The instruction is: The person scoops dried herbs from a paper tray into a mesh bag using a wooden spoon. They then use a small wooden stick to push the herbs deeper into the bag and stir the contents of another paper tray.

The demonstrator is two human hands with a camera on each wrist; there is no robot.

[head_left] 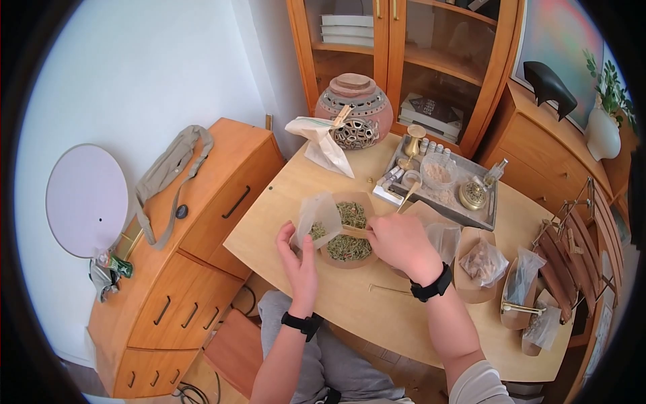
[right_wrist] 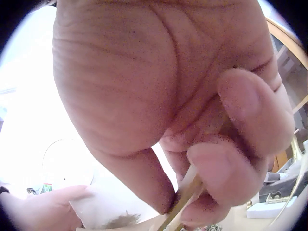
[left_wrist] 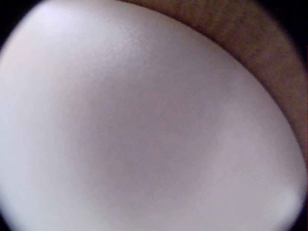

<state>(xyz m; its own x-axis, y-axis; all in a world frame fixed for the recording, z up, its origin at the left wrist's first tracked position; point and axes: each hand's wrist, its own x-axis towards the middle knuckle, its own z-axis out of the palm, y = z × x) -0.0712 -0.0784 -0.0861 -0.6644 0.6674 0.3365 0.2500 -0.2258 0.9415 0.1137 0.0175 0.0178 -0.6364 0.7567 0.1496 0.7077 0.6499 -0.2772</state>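
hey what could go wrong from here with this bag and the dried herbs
The soft bag could buckle in your left hand and spill the herbs inside it. Herbs could also drop off the slim tool in your right hand. And your right forearm might catch the thin metal rod lying on the table beside it.

The head camera is looking forward and down from above, covering the whole table (head_left: 266,225) at moderate range. The right wrist camera is facing along the underside of the right hand (right_wrist: 173,110), which is filling most of its view at close range. These two views are sharing that hand, the left hand (head_left: 299,266) and the translucent bag (head_left: 316,212). The left wrist camera is facing a pale, blurred surface (left_wrist: 154,120) very closely; its shared area is remaining unidentifiable.
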